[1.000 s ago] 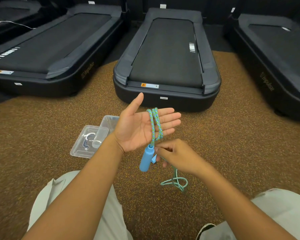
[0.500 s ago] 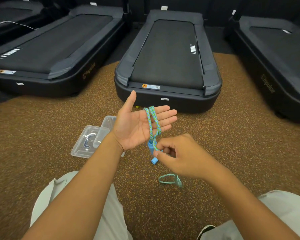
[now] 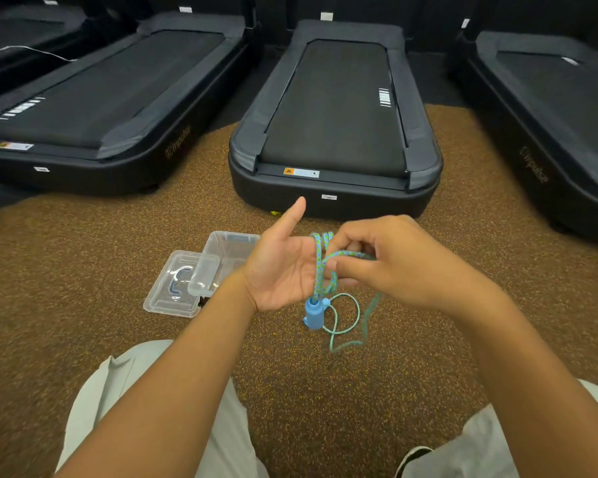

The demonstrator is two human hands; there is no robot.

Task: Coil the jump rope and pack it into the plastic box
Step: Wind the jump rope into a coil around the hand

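While the rope is only partly wound, these are my notes from the remote station.

Rope: the jump rope (image 3: 320, 267) hangs in loops over the fingers of the left hand (image 3: 283, 270); one strand runs sideways to the right hand (image 3: 394, 260); the slack drops in loose curls toward the floor (image 3: 118, 270).
Handle: the blue handle (image 3: 314, 311) dangles below the left palm, long axis near vertical, cord end up, butt pointing down at the floor.
Left grip: spread flat, palm up, thumb raised, serving as the spool.
Right grip: fingers curled, pinching the strand just beside the loops.
Box: the plastic box (image 3: 228, 250) sits open on the floor behind the left hand, its lid (image 3: 173, 288) partly under it.
Risk: I judge the loops could slide off the straight fingers if the left hand tips, since nothing clamps them.
Risk: the trailing slack may knot on itself as I draw it up, because its curls overlap.
Surroundings: treadmills (image 3: 335, 115) stand beyond the box.
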